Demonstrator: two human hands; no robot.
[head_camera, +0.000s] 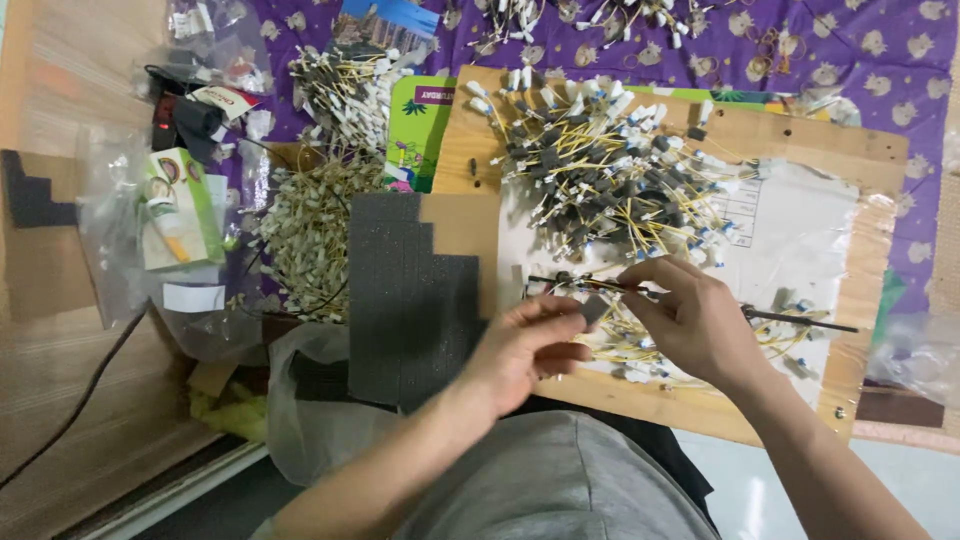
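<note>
Plywood board (470, 235) carries yellow wire bundles (610, 180) at twelve o'clock; left hand (525, 350) fingers pinch a grey sleeve (594, 308), right hand (690, 315) fingers grasp a thin rod (800, 320), apparently mid-threading; alignment comes next.

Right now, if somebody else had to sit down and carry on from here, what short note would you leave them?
Left hand: pinches a small grey foam piece at its fingertips.
Right hand: holds a thin dark rod lying across the wooden board.
A heap of yellow wired parts with grey and white ends sits at the board's far side; a few lie under the hands.
Dark foam sheet lies to the left.
How many are finished I cannot tell.
</note>
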